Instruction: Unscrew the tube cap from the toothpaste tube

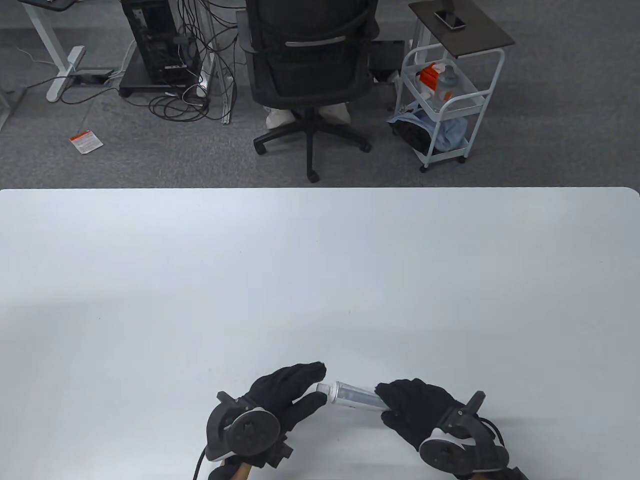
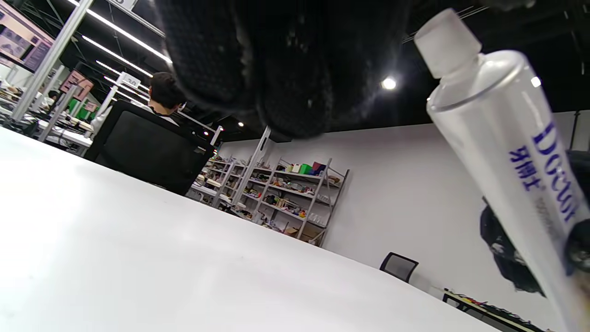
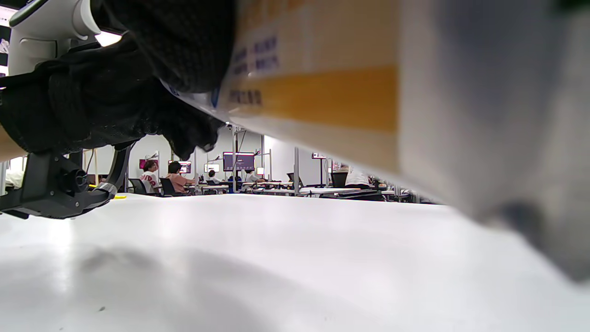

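Observation:
A clear toothpaste tube (image 1: 356, 395) with a frosted cap (image 1: 324, 388) is held just above the table near the front edge, cap pointing left. My right hand (image 1: 389, 401) grips the tube's rear end. My left hand (image 1: 319, 384) is open at the cap, fingers above it and thumb below, with a gap to the fingers. In the left wrist view the cap (image 2: 447, 42) and the tube (image 2: 511, 157) with blue lettering stand free to the right of my fingers (image 2: 276, 69). In the right wrist view the tube (image 3: 322, 97) fills the top.
The white table (image 1: 320, 280) stretches away beyond the hands. Past its far edge stand an office chair (image 1: 310, 65), a white cart (image 1: 445, 100) and a computer tower (image 1: 155, 40) on the floor.

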The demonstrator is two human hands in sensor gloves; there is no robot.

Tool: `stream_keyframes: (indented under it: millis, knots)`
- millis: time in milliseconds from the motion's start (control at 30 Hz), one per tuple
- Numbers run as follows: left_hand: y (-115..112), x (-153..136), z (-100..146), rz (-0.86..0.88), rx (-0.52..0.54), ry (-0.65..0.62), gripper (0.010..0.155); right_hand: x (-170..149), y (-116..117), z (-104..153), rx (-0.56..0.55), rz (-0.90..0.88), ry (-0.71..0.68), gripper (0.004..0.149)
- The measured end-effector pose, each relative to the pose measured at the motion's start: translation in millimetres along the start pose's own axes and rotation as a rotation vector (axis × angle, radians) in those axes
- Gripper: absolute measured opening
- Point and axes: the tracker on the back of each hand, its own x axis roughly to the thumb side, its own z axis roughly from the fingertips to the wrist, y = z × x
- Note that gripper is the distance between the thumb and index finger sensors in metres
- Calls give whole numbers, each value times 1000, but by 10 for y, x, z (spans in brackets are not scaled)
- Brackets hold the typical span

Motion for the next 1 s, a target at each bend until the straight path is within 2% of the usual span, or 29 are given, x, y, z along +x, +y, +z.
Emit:
stream_keyframes:
  millis: [100, 233, 333, 500, 700, 1000]
  knots:
    - [24, 5, 2, 20, -5, -16, 64, -9, -8, 1, -4, -7, 3, 55]
    - [-2, 31, -13, -11, -28, -21, 51, 0, -5, 1, -2, -8, -4, 55]
    - [-8, 34, -19, -11, -18, -9, 47, 22, 4, -1, 5, 6, -11, 55]
    - [-34, -4, -21, 21, -6, 31, 51, 46, 14, -4, 12, 3, -24, 55]
    - [2, -23, -2, 52, -8, 1, 66, 8, -12, 2, -2, -7, -5, 55]
    - [-6, 25, -19, 22, -27, -13, 48, 29, -12, 5, -4, -5, -14, 55]
